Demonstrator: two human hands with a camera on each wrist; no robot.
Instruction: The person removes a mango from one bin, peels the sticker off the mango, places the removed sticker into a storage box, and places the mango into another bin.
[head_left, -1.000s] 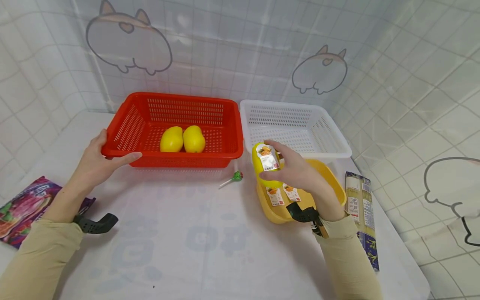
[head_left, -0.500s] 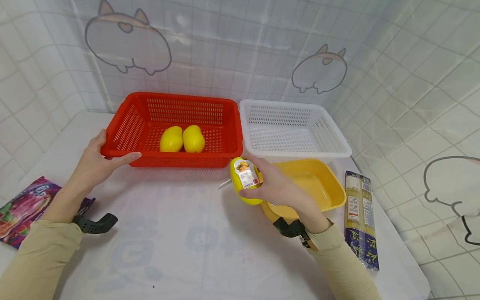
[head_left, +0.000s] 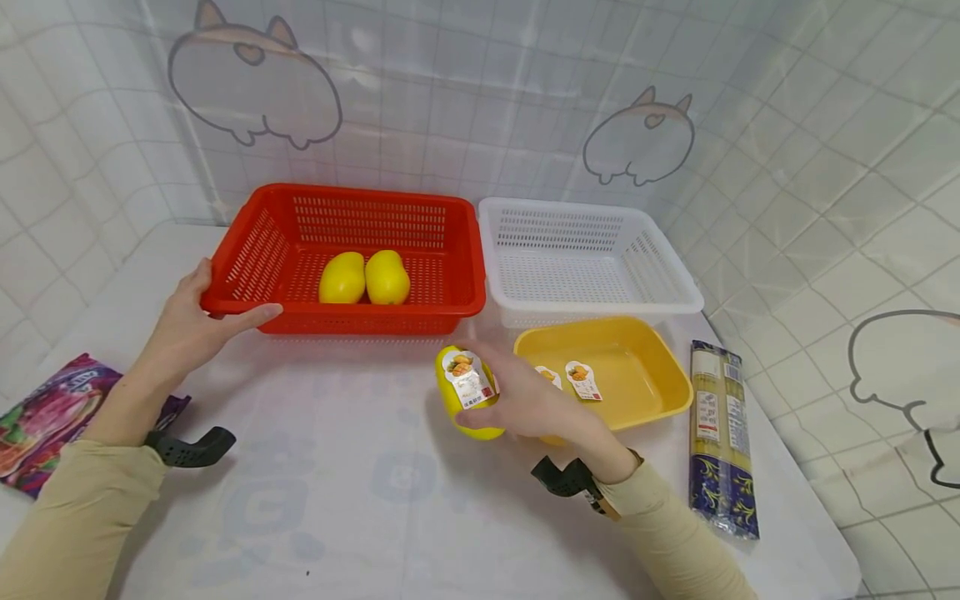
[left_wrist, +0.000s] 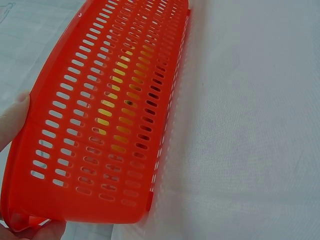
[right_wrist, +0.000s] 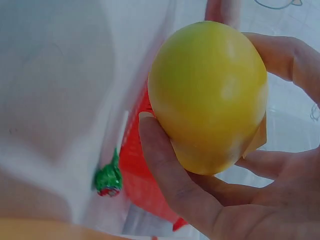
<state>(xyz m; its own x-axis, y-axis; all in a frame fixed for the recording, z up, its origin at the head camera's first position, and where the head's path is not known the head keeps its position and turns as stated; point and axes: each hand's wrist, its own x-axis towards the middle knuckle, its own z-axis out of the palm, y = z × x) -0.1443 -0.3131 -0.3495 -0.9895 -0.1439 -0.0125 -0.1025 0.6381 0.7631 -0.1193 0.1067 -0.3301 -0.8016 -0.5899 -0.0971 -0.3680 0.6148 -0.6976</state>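
My right hand (head_left: 525, 396) holds a yellow mango (head_left: 467, 392) with a printed fruit label, in front of the yellow bin. In the right wrist view, thumb and fingers curl round this mango (right_wrist: 210, 95). At the left end of the red basket (head_left: 352, 320), my left hand (head_left: 187, 329) grips the corner, its thumb along the front rim. The left wrist view has fingers (left_wrist: 50, 231) at the basket's (left_wrist: 95, 205) rim. Inside the basket two mangoes (head_left: 342, 279) lie side by side. Two similar labels (head_left: 582, 381) are in the yellow bin (head_left: 633, 375).
A white basket (head_left: 600, 310) stands right of the red one. A long clear-and-blue packet (head_left: 722, 433) lies at the right, a purple bag (head_left: 60, 417) at the left. The right wrist view shows a green-wrapped lollipop (right_wrist: 108, 180), hidden in the head view.
My right hand has carried the mango leftward and toward me, from over the yellow bin to the table area before it. The left hand stays on the red basket.
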